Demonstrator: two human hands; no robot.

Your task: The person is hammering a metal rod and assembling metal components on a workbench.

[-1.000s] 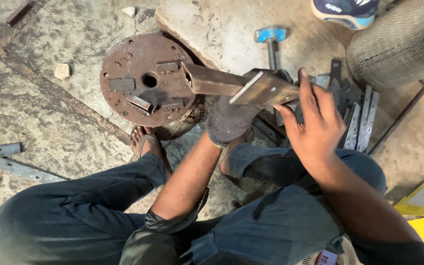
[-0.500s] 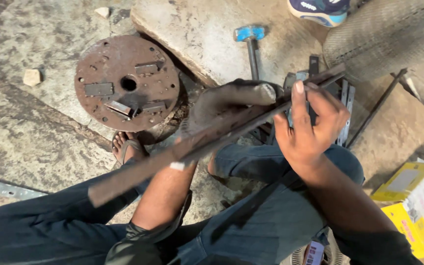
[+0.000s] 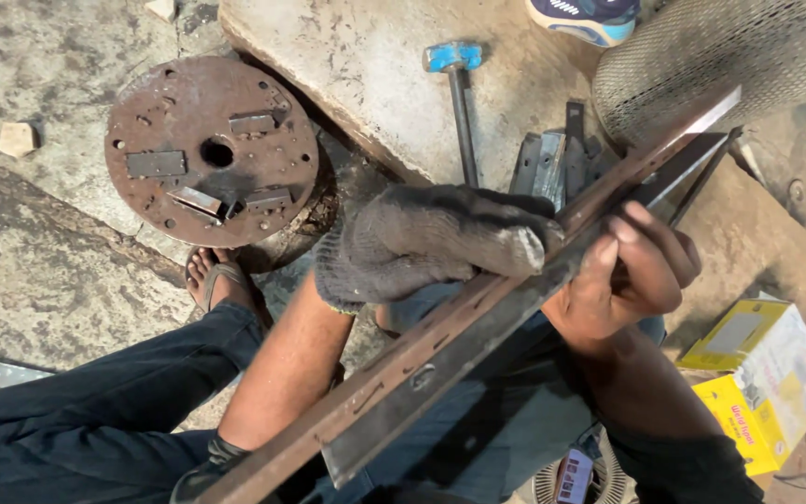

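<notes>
Across your lap, the long slotted steel bar (image 3: 478,350) lies diagonal. Your gloved left hand (image 3: 431,238) presses on top, fingers closed over it; your bare right hand (image 3: 632,275) has its grip clamped underneath. Keep both wrists steady, fingertips off the sharp edge.

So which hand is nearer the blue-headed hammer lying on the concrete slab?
Left. The gloved left hand rests on the long metal strips just below the end of the hammer handle; the bare right hand grips the strips further right.
</notes>
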